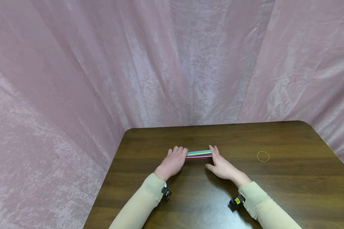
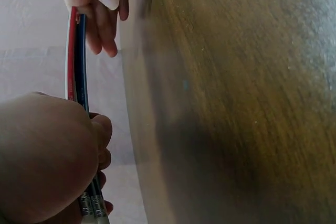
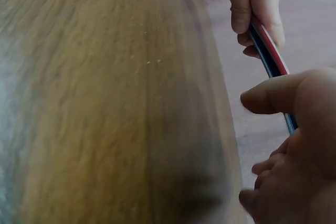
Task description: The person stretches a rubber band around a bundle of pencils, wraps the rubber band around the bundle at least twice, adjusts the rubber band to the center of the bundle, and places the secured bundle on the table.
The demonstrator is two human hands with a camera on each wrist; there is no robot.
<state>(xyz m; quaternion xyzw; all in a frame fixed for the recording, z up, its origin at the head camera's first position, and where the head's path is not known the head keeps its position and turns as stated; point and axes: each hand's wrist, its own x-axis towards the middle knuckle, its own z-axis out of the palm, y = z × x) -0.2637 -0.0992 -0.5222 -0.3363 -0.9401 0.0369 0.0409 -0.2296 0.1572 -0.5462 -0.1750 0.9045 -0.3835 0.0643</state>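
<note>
A bundle of several pencils (image 1: 199, 154) in red, white, yellow, teal and navy lies crosswise between the two hands, held above the table. My left hand (image 1: 175, 160) grips it near its left end. Metal ferrules (image 2: 93, 204) with pale eraser ends poke out below that fist in the left wrist view. At the other end, the right hand (image 1: 223, 165) is held flat, palm against the pencil tips, fingers extended and thumb apart. In the right wrist view, the right thumb (image 3: 270, 95) partly hides the pencils.
A thin yellow rubber band (image 1: 263, 156) lies on the brown wooden table (image 1: 289, 190), to the right of the right hand. Pink velvety curtains (image 1: 195, 63) hang behind the table's far edge and along the left side.
</note>
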